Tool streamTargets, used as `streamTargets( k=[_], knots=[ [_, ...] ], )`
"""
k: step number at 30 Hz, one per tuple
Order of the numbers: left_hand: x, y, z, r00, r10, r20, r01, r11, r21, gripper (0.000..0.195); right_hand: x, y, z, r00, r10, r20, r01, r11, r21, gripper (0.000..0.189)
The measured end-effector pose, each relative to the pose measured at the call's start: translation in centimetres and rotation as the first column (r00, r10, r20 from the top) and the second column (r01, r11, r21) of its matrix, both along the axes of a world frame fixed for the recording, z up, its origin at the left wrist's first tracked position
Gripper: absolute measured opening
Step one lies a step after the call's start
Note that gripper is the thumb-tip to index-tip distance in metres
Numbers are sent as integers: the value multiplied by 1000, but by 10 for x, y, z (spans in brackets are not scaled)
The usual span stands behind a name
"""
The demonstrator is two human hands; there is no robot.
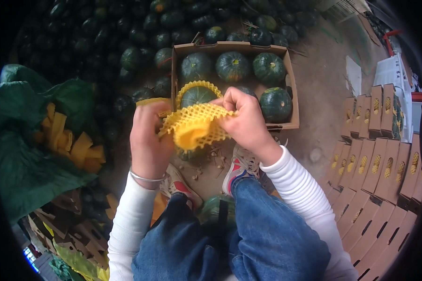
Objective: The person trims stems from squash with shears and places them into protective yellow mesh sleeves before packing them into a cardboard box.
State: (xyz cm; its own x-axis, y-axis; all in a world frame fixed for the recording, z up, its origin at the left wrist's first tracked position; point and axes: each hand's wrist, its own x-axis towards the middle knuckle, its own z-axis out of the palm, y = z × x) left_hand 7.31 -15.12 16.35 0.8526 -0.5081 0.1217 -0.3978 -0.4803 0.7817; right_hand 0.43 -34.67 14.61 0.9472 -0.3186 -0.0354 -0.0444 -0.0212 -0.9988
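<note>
A yellow foam net sleeve is stretched between my two hands, its middle spread and slightly blurred. My left hand grips its left end, and my right hand pinches the right end. Just beyond them stands an open cardboard box with several dark green squashes, such as the one at its lower right. Another squash in the box, partly hidden behind the sleeve, has a yellow foam net ring around it. More yellow foam net lies beside my left hand.
A large heap of dark green squashes spreads beyond and left of the box. Green sacking with yellow foam pieces lies at left. Stacked cardboard boxes stand at right. Below the hands are my shoes and a squash.
</note>
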Motion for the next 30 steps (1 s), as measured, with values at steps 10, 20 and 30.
streamTargets(
  k=[10, 20, 30],
  knots=[
    [9, 7, 15, 361, -588, -724, -249, 687, -683, 63, -27, 7, 26, 644, 730, 228, -687, 421, 592, 28],
    [89, -98, -49, 444, 169, -880, -452, 890, -57, 22, 140, -55, -39, 879, 200, -433, -419, 755, -504, 34],
    [31, -19, -25, 434, -450, -780, -579, 524, -624, 25, 21, -9, 24, 996, 90, -8, -85, 905, -417, 28]
  ],
)
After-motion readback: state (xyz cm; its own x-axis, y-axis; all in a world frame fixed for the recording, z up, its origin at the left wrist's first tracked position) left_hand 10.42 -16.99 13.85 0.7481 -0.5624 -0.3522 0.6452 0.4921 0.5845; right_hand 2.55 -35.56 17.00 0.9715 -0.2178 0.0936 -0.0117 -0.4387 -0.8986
